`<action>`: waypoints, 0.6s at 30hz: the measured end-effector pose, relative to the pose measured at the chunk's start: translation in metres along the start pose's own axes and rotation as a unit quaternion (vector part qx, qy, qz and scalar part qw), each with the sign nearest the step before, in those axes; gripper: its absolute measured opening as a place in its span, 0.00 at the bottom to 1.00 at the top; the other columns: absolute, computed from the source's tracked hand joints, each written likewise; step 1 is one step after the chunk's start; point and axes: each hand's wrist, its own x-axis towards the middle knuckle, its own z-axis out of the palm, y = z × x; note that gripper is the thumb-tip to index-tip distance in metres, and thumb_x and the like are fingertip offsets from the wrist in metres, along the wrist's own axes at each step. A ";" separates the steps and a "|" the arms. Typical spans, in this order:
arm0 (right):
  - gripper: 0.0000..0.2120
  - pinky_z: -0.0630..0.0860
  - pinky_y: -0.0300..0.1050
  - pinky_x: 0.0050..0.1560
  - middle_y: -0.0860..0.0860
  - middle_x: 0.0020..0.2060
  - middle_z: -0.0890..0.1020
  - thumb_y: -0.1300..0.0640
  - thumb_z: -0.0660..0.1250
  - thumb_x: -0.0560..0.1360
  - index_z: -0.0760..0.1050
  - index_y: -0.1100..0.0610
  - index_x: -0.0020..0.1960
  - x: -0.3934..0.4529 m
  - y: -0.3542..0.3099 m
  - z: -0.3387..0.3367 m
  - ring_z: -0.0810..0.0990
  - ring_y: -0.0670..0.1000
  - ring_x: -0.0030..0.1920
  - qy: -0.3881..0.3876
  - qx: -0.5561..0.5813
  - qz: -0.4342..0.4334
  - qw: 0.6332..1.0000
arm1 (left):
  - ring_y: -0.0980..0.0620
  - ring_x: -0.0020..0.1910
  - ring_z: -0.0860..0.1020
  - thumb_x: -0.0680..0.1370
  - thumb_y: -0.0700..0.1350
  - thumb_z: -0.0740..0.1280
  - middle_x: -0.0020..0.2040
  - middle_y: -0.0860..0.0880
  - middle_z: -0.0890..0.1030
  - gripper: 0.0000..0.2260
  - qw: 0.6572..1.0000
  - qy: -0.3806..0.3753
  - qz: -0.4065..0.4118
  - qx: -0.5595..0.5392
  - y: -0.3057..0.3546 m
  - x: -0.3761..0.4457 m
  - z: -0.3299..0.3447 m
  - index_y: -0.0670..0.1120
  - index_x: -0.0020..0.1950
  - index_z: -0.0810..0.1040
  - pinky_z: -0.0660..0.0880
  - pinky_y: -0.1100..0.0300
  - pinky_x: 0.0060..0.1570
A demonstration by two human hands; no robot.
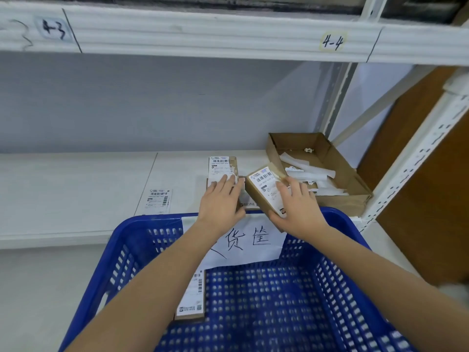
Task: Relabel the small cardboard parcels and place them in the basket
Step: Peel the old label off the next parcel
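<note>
Two small cardboard parcels lie on the white shelf behind a blue basket (132,240). My left hand (220,201) rests flat on the near end of the left parcel (222,166), whose white label is partly peeled at its lower edge. My right hand (295,204) grips the right parcel (264,186), which is tilted up off the shelf with its label facing me. A loose label sheet (157,200) lies on the shelf to the left. One labelled parcel (193,298) lies inside the basket, partly hidden by my left forearm.
An open cardboard box (355,186) with several peeled paper strips sits at the right on the shelf. A white paper sign (253,245) with handwriting hangs on the basket's far wall. A white perforated upright (416,158) stands at right. Upper shelf beam (203,34) overhead.
</note>
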 end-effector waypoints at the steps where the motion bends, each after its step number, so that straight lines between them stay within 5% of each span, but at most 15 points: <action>1: 0.35 0.62 0.54 0.68 0.57 0.74 0.57 0.39 0.60 0.75 0.55 0.56 0.74 -0.007 0.000 -0.002 0.59 0.58 0.71 -0.002 0.002 -0.009 1.000 | 0.48 0.78 0.49 0.81 0.56 0.57 0.79 0.47 0.52 0.32 1.000 0.001 0.007 0.002 0.001 -0.005 -0.001 0.47 0.79 0.46 0.47 0.53 0.75; 11: 0.38 0.64 0.55 0.69 0.55 0.73 0.59 0.42 0.68 0.71 0.59 0.57 0.74 -0.063 -0.001 -0.017 0.61 0.56 0.71 0.009 0.079 -0.094 0.992 | 0.49 0.71 0.64 0.77 0.55 0.66 0.75 0.47 0.63 0.34 0.988 0.038 0.034 -0.143 0.004 -0.068 -0.019 0.44 0.77 0.56 0.61 0.58 0.67; 18: 0.39 0.67 0.55 0.66 0.56 0.71 0.62 0.39 0.62 0.66 0.59 0.55 0.72 -0.097 -0.016 -0.014 0.63 0.56 0.69 -0.002 0.105 -0.211 0.972 | 0.53 0.73 0.60 0.73 0.59 0.71 0.77 0.52 0.58 0.44 0.982 -0.036 0.062 -0.172 -0.009 -0.114 -0.034 0.49 0.79 0.48 0.63 0.57 0.67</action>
